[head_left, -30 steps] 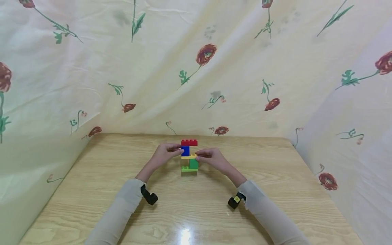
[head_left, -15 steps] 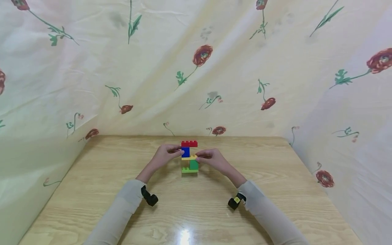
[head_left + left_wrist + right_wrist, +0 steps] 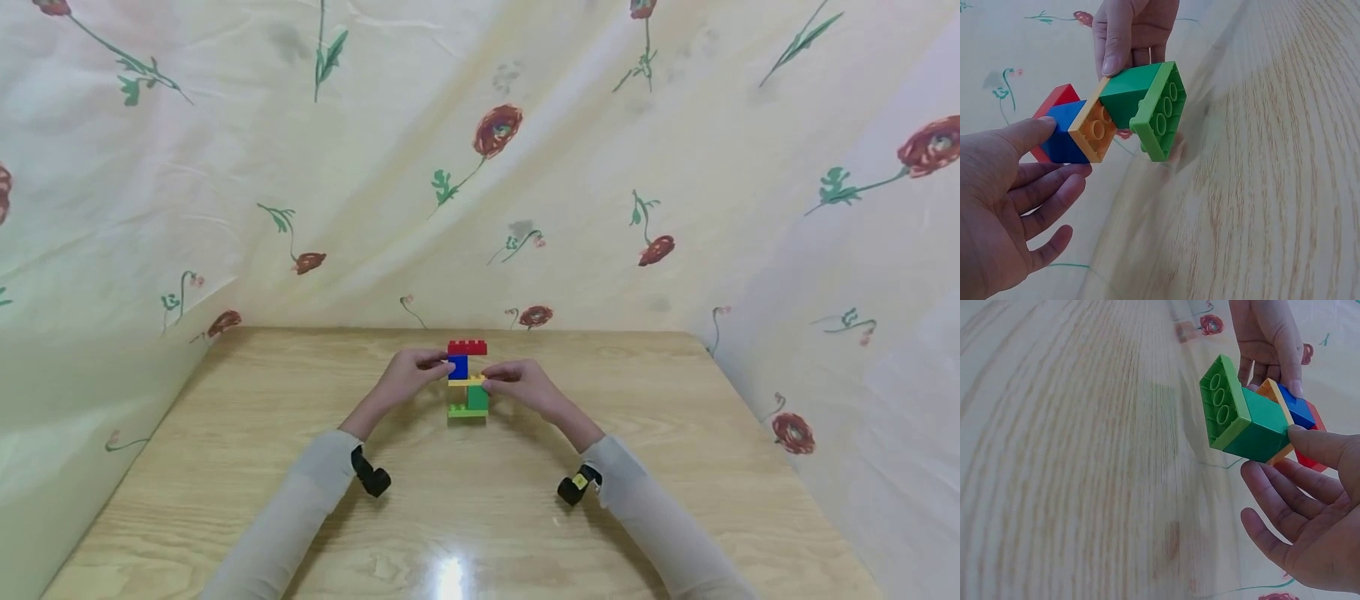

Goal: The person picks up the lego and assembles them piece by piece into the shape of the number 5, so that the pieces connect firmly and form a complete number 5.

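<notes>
A stack of toy building bricks is held off the table, its hollow underside showing in both wrist views. From the top come a long red brick, a blue brick, a yellow-orange brick, a green brick and a light green brick. Blue sits under the red's left half; green is offset to the right. My left hand pinches the blue brick between thumb and fingers. With thumb and fingertips, my right hand grips the opposite side, where the yellow-orange and green bricks meet.
The wood-grain table lies below both forearms. A flower-printed cloth hangs behind it and along both sides. Each wrist wears a small black camera, one on the left wrist and one on the right wrist.
Hands and stack keep nearly the same place and the same grips. The whole head view has shifted slightly.
</notes>
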The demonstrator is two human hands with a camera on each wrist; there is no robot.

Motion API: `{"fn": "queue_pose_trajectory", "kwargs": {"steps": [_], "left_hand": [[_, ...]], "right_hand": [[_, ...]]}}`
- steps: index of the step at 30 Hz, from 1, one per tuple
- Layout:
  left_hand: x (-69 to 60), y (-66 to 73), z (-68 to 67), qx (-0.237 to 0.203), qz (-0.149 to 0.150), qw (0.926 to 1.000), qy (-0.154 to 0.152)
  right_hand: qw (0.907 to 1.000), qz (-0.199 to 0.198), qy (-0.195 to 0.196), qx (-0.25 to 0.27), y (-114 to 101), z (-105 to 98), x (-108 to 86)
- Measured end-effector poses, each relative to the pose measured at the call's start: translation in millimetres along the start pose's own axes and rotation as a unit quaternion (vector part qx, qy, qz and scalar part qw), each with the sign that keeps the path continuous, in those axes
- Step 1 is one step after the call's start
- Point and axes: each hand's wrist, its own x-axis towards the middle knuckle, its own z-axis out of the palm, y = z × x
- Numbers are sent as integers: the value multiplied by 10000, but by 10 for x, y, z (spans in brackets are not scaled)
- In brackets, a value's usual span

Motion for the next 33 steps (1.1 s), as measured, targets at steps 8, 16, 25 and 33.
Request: {"fn": "queue_pose_trajectory", "kwargs": {"steps": [8, 16, 25, 33], "left_hand": [[9, -33, 14, -5, 24, 10000, -20], [-8, -60, 56, -9, 95, 9999, -90], [2, -68, 73, -15, -4, 9999, -149], [10, -71, 59, 1, 30, 9998, -182]], "right_hand": [[9998, -93, -77, 159, 47, -4, 30], [9998, -9, -100, 153, 100, 11, 1], [9998, 16, -149, 132, 121, 14, -13], [9997, 100, -120, 200, 125, 28, -2]]}}
